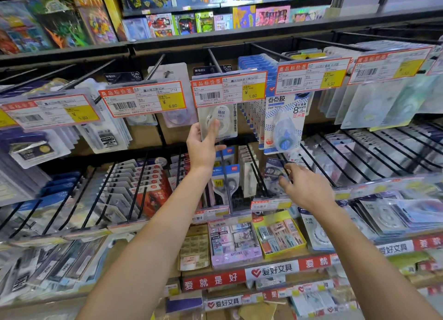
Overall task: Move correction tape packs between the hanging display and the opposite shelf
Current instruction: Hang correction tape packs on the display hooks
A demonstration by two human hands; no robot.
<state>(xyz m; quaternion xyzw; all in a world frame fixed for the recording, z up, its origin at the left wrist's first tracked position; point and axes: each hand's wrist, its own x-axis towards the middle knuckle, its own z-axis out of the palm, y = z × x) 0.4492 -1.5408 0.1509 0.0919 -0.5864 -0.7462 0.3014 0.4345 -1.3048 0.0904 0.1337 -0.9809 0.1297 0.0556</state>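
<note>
Correction tape pack (219, 123) hangs at centre frame, directly below the price tag (229, 88) marked 5.80, on the upper row of the hanging display. Left hand (203, 144) grips this pack at its lower left edge: the thumb (214, 130) lies across the clear front blister, pointing up, while the remaining fingers pass behind the card and are hidden from view. The pack sits upright between thumb and fingers, its top edge covered by the price tag, so whether it is on the hook (214, 61) cannot be determined.

Right hand (304, 188) is right of centre, lower than the left hand, at the second row of pegs. Its fingers are loosely spread and extended toward a dark blue pack (274, 171) hanging there; the index fingertip is near that pack's upper right corner and the thumb near its lower right edge. Contact cannot be confirmed, and no closed grip is visible.

Just right of the held pack hangs a dot tape pack (284, 125) with blue dotted card, apart from both hands. Further price tags run across the upper row to left and right. Eraser boxes (278, 233) sit on the shelf below centre, above a red shelf strip (239, 277). Colourful card packs (206, 22) fill the top shelf.
</note>
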